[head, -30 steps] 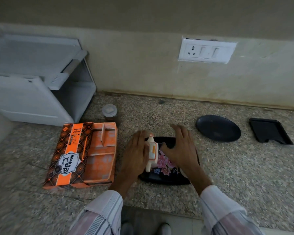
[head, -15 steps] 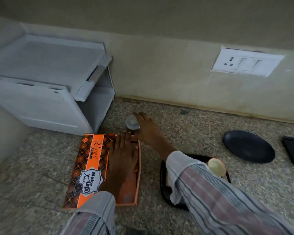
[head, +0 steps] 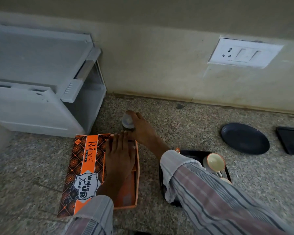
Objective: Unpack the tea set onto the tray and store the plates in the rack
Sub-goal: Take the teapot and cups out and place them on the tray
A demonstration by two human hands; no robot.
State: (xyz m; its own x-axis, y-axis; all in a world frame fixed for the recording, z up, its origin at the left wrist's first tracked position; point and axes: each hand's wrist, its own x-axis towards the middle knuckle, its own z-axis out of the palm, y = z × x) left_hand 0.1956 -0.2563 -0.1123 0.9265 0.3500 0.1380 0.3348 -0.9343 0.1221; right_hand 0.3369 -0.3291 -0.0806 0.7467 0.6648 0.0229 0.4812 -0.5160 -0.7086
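Observation:
An orange and black tea-set box lies open on the stone counter. My left hand rests flat, fingers together, on the box's orange inner tray. My right hand reaches past the box's far edge and is closed around a small jar with a pale lid. The black tray sits to the right, largely hidden under my right sleeve; a cream cup with an orange rim stands on it. A white plastic rack stands at the back left.
A round black plate and a square black plate lie on the counter at the right. A wall socket panel is on the wall behind. Bare granite shows between the tray and the plates.
Both hands left the tray and the head turned left. My left hand settled on the box's inner tray and my right hand reached over to the lidded jar behind the box.

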